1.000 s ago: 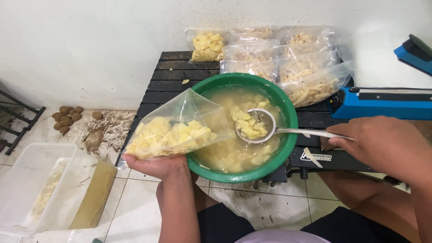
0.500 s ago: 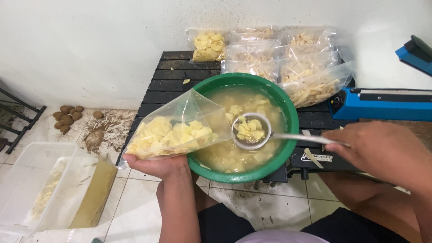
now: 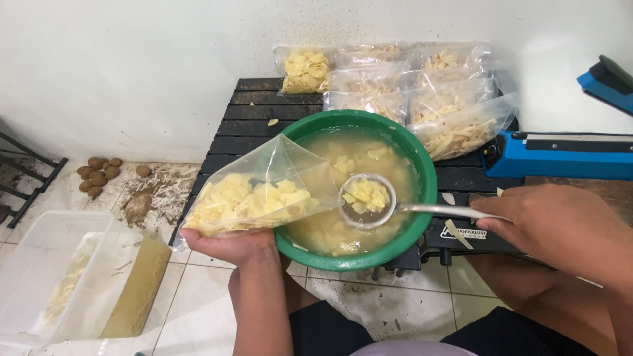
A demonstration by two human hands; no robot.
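you are cupping the clear plastic bag of pale slices (image 3: 254, 201) in your left hand (image 3: 231, 245), your right hand (image 3: 560, 227) gripping the round metal strainer ladle (image 3: 366, 200) closed-fisted; be draining it over the green plastic basin (image 3: 427, 173) first.

My body, as seen from above:

- My left hand (image 3: 231, 245): bare, no glove, ring or watch; forearm bare down to the lower edge of the view, no sleeve showing.
- My right hand (image 3: 550, 227): bare, no glove or jewellery; wrist and forearm uncovered, no cuff in sight.
- Legs: dark, near-black cloth over both thighs at the bottom of the view, matte and plain, no pattern to make out.
- Top: a small curve of pale lilac-grey fabric at the very bottom edge; too little shows to tell the garment.
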